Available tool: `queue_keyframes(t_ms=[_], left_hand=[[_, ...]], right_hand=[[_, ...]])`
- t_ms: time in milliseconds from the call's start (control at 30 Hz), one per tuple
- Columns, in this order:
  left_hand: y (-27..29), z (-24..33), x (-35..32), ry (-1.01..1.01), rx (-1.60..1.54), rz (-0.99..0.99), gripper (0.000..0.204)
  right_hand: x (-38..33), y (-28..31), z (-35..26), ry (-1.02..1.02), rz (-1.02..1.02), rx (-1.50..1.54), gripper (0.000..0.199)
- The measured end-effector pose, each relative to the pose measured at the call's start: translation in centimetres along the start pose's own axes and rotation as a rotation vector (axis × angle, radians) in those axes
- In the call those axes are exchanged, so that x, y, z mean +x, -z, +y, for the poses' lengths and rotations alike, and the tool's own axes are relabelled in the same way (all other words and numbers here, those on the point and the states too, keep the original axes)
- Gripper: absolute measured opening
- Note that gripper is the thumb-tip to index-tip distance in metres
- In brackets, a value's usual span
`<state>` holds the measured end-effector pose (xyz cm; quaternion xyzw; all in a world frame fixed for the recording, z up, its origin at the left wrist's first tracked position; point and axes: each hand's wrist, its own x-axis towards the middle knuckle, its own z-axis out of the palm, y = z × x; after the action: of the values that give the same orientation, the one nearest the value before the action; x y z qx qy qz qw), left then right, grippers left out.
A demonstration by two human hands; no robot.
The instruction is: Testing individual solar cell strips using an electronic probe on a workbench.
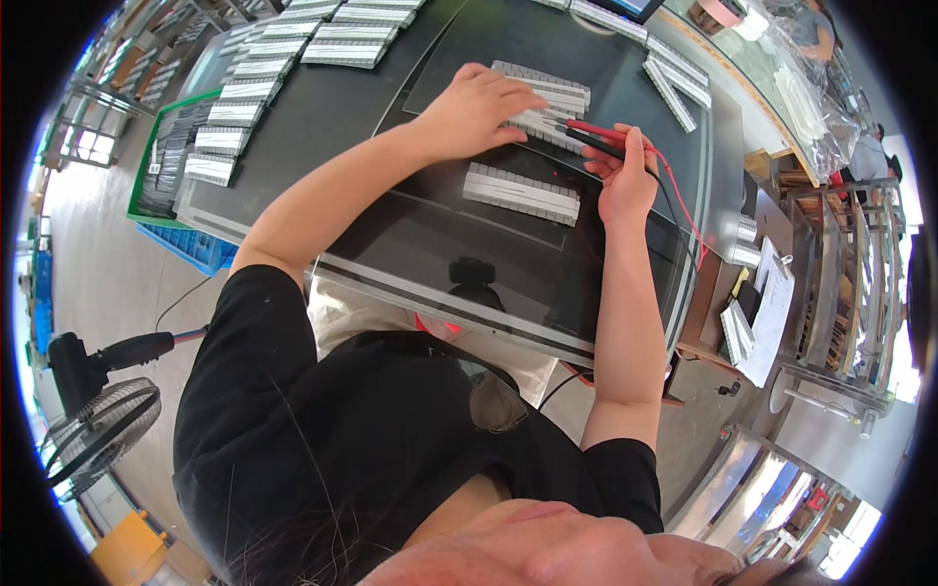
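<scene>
The left hand (476,107) lies flat on a long grey ribbed plastic strip (543,103) on the dark glass-topped table (410,244), pinning it down. The right hand (623,176) pinches red and black pencil-like test probes (596,137) touching the strip's end. The strip looks light, stiff and likely to slide, best held by its long edges.

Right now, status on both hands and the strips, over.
Left hand flat on grey ribbed strip, holding it down. Right hand gripping red and black test probes, tips at the strip. Second strip lies apart, nearer the body. Nothing blocking.
</scene>
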<state>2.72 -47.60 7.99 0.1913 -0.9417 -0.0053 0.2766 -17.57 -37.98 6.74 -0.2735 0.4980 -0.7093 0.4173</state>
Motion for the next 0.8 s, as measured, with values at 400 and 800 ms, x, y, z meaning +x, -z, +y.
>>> queue_keyframes(t_ms=[400, 800], left_hand=[[-0.8, 1.0, -2.6, 0.084, -0.081, 0.007, 0.038], [-0.2, 1.3, -2.5, 0.13, -0.102, -0.058, 0.038]], right_hand=[[-0.2, -0.2, -0.1, -0.072, -0.098, -0.216, 0.03], [0.1, 0.1, 0.0, -0.077, -0.094, -0.142, 0.029]])
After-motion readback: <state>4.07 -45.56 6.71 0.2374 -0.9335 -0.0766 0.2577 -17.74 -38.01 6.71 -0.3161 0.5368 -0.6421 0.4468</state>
